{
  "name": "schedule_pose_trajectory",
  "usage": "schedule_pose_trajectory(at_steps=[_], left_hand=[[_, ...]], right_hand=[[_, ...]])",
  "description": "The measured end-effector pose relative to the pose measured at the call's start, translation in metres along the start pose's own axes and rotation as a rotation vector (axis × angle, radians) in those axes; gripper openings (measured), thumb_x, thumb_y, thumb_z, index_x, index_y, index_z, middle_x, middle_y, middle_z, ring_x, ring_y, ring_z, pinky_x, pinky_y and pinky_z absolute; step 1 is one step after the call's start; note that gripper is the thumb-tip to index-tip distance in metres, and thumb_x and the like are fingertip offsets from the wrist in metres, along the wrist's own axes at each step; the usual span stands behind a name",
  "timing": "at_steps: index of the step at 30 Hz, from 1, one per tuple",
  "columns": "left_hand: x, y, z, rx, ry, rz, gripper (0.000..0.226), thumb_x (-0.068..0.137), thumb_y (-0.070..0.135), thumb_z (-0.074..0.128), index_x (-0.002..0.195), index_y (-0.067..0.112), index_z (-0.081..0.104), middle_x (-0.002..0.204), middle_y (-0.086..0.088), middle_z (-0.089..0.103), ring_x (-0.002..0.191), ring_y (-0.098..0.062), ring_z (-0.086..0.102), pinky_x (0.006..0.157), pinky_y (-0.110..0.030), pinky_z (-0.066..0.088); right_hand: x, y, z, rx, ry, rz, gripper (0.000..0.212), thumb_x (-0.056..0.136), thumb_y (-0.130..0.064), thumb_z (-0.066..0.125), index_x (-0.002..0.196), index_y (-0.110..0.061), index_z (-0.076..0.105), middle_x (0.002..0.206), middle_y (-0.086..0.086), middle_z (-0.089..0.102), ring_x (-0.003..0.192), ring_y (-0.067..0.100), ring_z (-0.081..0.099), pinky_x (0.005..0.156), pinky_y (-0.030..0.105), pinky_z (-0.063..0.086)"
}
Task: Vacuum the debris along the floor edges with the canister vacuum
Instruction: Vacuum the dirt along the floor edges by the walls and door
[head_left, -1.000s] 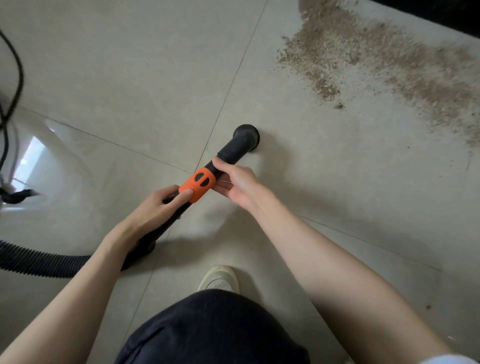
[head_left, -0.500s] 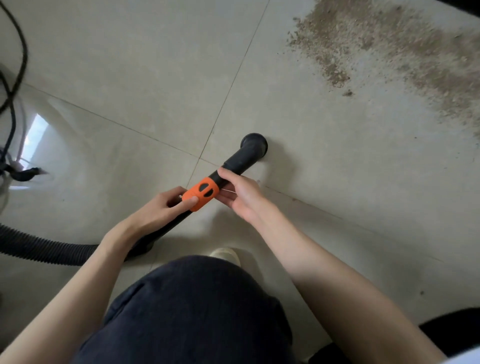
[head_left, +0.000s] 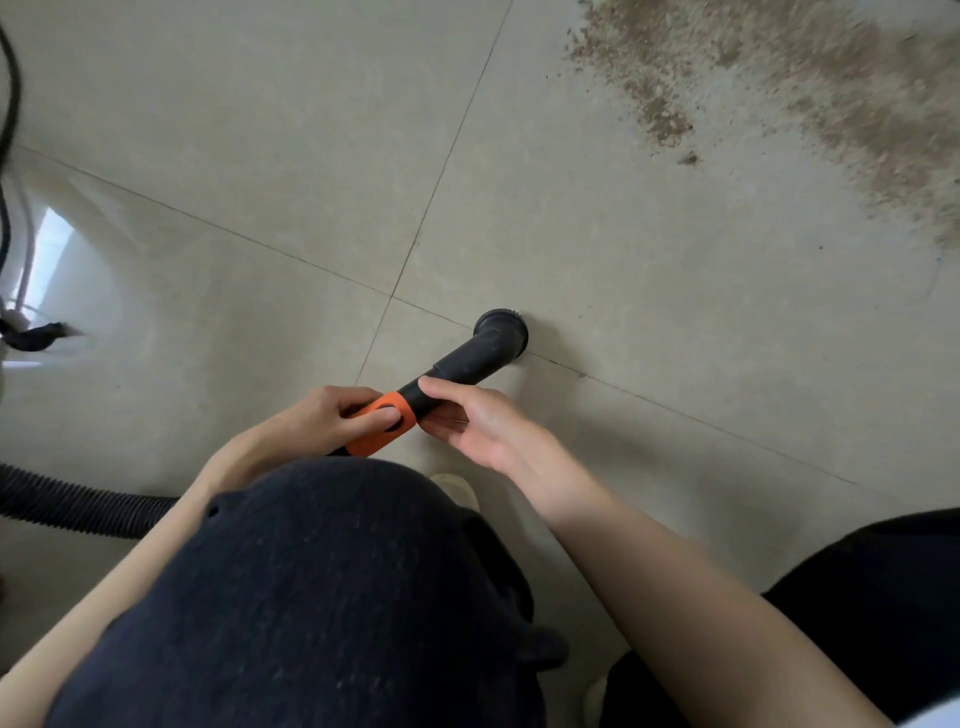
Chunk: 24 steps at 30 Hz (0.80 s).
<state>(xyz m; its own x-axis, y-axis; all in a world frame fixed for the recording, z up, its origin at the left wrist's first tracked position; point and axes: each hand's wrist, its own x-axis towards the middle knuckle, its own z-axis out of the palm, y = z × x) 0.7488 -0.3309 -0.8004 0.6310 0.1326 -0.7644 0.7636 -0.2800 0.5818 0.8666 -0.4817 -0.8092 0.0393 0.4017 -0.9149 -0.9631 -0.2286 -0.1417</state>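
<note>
A black vacuum nozzle (head_left: 470, 358) with a round brush head (head_left: 503, 330) rests on the tiled floor at a grout line. An orange collar (head_left: 382, 431) joins it to the handle. My left hand (head_left: 322, 421) grips the handle, its thumb lying on the orange collar. My right hand (head_left: 478, 423) pinches the black tube just past the collar with thumb and fingers. The ribbed black hose (head_left: 78, 506) runs off to the left. Brown sawdust-like debris (head_left: 810, 88) is spread at the upper right, well away from the brush head.
My dark-trousered knees (head_left: 332, 597) fill the lower frame, with a pale shoe tip (head_left: 457, 488) between them. A black cable (head_left: 10, 104) and a plug (head_left: 36, 335) lie along the left edge. Bare beige tiles (head_left: 260, 130) stretch between the nozzle and the debris.
The view has dropped lower and my knees have come forward, now covering part of the handle. The nozzle and both hands keep their grip; the debris appears shifted toward the upper right.
</note>
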Motion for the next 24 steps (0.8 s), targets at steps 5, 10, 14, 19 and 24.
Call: schedule_pose_trajectory(at_steps=[5,10,14,19,24], left_hand=[[0.021,0.028,0.014,0.053,-0.009,0.066,0.018,0.091,0.036,0.058,0.074,0.030,0.060,0.058,0.014,0.052,0.051,0.001,0.047,0.054,-0.013,0.036],[0.047,0.063,0.024,0.114,-0.016,0.114,0.025,0.091,0.041,0.056,0.077,0.021,0.060,0.064,0.006,0.051,0.057,-0.008,0.045,0.055,-0.016,0.033],[0.058,0.080,0.028,0.129,0.013,0.139,0.028,0.092,0.043,0.055,0.073,0.023,0.057,0.064,0.006,0.049,0.057,-0.008,0.043,0.054,-0.018,0.033],[0.063,0.100,0.028,0.120,0.110,0.169,0.032,0.093,0.047,0.052,0.083,0.018,0.061,0.069,0.005,0.056,0.060,-0.007,0.048,0.054,-0.015,0.034],[0.061,0.102,0.005,0.128,0.144,0.166,0.030,0.094,0.042,0.050,0.092,0.014,0.060,0.077,0.001,0.064,0.067,-0.014,0.056,0.066,-0.027,0.044]], right_hand=[[-0.008,-0.016,-0.023,0.037,0.057,-0.064,0.009,0.088,-0.005,0.068,0.093,-0.003,0.063,0.089,0.012,0.069,0.083,0.020,0.067,0.071,0.026,0.055],[-0.015,-0.039,-0.044,0.133,0.119,-0.144,0.005,0.088,-0.005,0.067,0.091,-0.003,0.062,0.080,0.011,0.071,0.074,0.018,0.069,0.067,0.027,0.056],[-0.016,-0.055,-0.053,0.145,0.123,-0.177,0.005,0.089,-0.006,0.067,0.091,-0.005,0.062,0.077,0.009,0.071,0.068,0.016,0.070,0.060,0.025,0.057],[-0.017,-0.086,-0.056,0.132,0.149,-0.237,0.006,0.089,-0.007,0.067,0.090,-0.006,0.061,0.081,0.009,0.068,0.068,0.016,0.068,0.058,0.024,0.057],[-0.016,-0.136,-0.052,0.169,0.204,-0.378,0.014,0.088,-0.009,0.070,0.095,-0.003,0.059,0.090,0.015,0.067,0.077,0.021,0.067,0.059,0.028,0.058]])
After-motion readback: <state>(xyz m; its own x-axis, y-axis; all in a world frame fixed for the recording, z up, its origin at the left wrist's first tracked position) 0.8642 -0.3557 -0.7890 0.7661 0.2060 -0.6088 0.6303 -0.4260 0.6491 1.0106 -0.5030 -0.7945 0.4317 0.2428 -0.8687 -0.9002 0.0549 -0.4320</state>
